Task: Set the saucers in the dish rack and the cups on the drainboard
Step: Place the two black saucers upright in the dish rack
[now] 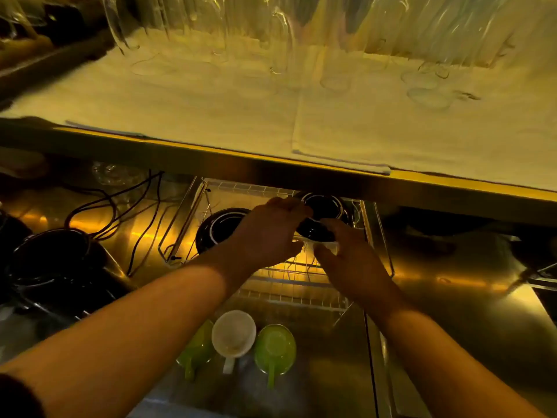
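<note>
A wire dish rack stands on the steel counter under a raised shelf. Black saucers lean in it: one stack at the left, another at the back right. My left hand and my right hand meet over the rack's middle, both gripping a black saucer by its edges. On the drainboard in front of the rack sit three cups in a row: a green cup partly under my left forearm, a white cup, and a second green cup.
A dark round pot and black cables lie left of the rack. The shelf above carries a pale cloth and several upturned glasses. A sink edge shows at the far right.
</note>
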Demonstrator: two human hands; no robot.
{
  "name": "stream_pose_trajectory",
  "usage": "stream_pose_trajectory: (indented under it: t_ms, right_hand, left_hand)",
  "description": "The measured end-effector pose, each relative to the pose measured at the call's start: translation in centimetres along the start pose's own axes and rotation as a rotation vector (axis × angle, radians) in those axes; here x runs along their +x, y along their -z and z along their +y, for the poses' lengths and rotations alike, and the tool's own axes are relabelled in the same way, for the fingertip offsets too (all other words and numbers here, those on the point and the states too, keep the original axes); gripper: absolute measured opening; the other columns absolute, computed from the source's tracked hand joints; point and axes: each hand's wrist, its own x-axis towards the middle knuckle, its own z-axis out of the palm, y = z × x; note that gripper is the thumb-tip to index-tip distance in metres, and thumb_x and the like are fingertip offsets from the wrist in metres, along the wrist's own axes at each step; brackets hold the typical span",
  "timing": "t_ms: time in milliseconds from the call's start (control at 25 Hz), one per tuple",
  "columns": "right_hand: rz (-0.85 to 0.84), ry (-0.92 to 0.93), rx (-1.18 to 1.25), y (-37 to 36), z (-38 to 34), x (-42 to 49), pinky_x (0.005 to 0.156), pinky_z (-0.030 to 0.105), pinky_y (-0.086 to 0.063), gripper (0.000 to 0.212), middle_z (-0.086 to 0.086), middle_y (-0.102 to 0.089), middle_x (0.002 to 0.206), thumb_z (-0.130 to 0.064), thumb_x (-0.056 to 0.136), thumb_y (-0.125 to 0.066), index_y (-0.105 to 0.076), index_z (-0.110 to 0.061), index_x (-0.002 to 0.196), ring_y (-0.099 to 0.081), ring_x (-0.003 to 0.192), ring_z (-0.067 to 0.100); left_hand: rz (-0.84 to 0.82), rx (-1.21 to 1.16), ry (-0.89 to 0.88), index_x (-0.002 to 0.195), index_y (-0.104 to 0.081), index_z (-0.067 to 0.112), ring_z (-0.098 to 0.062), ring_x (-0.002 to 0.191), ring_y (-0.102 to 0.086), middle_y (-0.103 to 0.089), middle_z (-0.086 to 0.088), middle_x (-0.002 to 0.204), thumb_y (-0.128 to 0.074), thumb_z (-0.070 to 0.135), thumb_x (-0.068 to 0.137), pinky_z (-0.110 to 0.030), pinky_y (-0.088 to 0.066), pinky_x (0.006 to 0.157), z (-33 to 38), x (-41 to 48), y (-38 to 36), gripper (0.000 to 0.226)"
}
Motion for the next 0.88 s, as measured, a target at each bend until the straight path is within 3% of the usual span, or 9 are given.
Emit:
stream_pose_trajectory:
  t_ms: [160, 280, 400, 600, 720, 800, 880]
  right_hand:
    - [0.018, -0.055, -0.121, -0.2, 0.2, 1.0, 0.095, 0.027, -0.041, 0.058, 0.003, -0.054, 0.139, -0.032, 0.090, -0.066, -0.045, -0.022, 0.143, -0.053, 0.123, 0.020]
    - [-0.005, -0.061, -0.128, 0.0, 0.5, 0.7, 0.100, 0.031, -0.040, 0.060, 0.005, -0.051, 0.144, -0.031, 0.091, -0.064, -0.041, -0.021, 0.146, -0.050, 0.127, 0.022]
    - [0.033, -0.119, -0.077, 0.2, 0.6, 0.3, 0.100, 0.032, -0.043, 0.058, 0.002, -0.051, 0.143, -0.031, 0.092, -0.064, -0.042, -0.022, 0.145, -0.050, 0.127, 0.020]
    - [0.176, -0.190, 0.045, 0.8, 0.3, -0.1, 0.071, 0.020, -0.042, 0.027, -0.005, -0.064, 0.111, -0.027, 0.093, -0.060, -0.063, -0.021, 0.119, -0.058, 0.095, 0.008]
    - [0.131, -0.373, 0.319, 1.5, 0.1, -0.1, 0.068, 0.039, -0.059, 0.015, 0.000, -0.069, 0.089, -0.029, 0.094, -0.058, -0.067, -0.018, 0.099, -0.067, 0.077, 0.017]
    - [0.027, -0.566, 0.626, 2.0, -0.6, 0.0, 0.071, 0.043, -0.061, 0.014, 0.012, -0.071, 0.090, -0.025, 0.097, -0.059, -0.065, -0.015, 0.105, -0.070, 0.073, 0.026]
    - [-0.061, -0.659, 0.911, 2.2, -1.3, 0.0, 0.077, 0.041, -0.060, 0.020, 0.016, -0.072, 0.099, -0.019, 0.098, -0.057, -0.061, -0.013, 0.117, -0.072, 0.084, 0.030]
  left_hand:
    - [-0.224, 0.165, -0.028, 0.152, -0.029, 0.027, -0.031, 0.145, -0.026, -0.025, -0.006, 0.162, -0.073, 0.030, 0.085, -0.044, -0.028, 0.114, 0.0, 3.5, -1.3, 0.080]
    - [-0.293, 0.222, -0.038, 0.154, -0.023, 0.026, -0.029, 0.148, -0.020, -0.019, -0.005, 0.164, -0.069, 0.026, 0.088, -0.043, -0.020, 0.119, 0.0, 4.7, -2.4, 0.080]
    - [-0.264, 0.332, -0.069, 0.152, -0.027, 0.026, -0.028, 0.143, -0.032, -0.031, -0.005, 0.159, -0.063, 0.029, 0.094, -0.045, -0.031, 0.116, -0.1, 5.0, -2.9, 0.068]
    - [-0.211, 0.282, -0.088, 0.143, -0.046, 0.028, -0.025, 0.128, -0.052, -0.056, -0.002, 0.141, -0.064, 0.035, 0.091, -0.042, -0.046, 0.103, 0.0, 4.2, -2.0, 0.055]
    - [-0.099, 0.210, -0.038, 0.136, -0.052, 0.030, -0.021, 0.110, -0.061, -0.065, 0.001, 0.125, -0.066, 0.040, 0.086, -0.034, -0.050, 0.085, 1.3, 3.0, -0.3, 0.053]
    - [-0.055, 0.184, 0.030, 0.130, -0.055, 0.030, -0.020, 0.103, -0.061, -0.067, 0.001, 0.117, -0.064, 0.047, 0.085, -0.032, -0.048, 0.077, 2.3, 2.1, 0.6, 0.049]
    - [-0.038, 0.171, 0.075, 0.129, -0.056, 0.027, -0.021, 0.103, -0.060, -0.066, 0.000, 0.119, -0.060, 0.053, 0.087, -0.033, -0.047, 0.075, 3.2, 1.0, 0.9, 0.050]
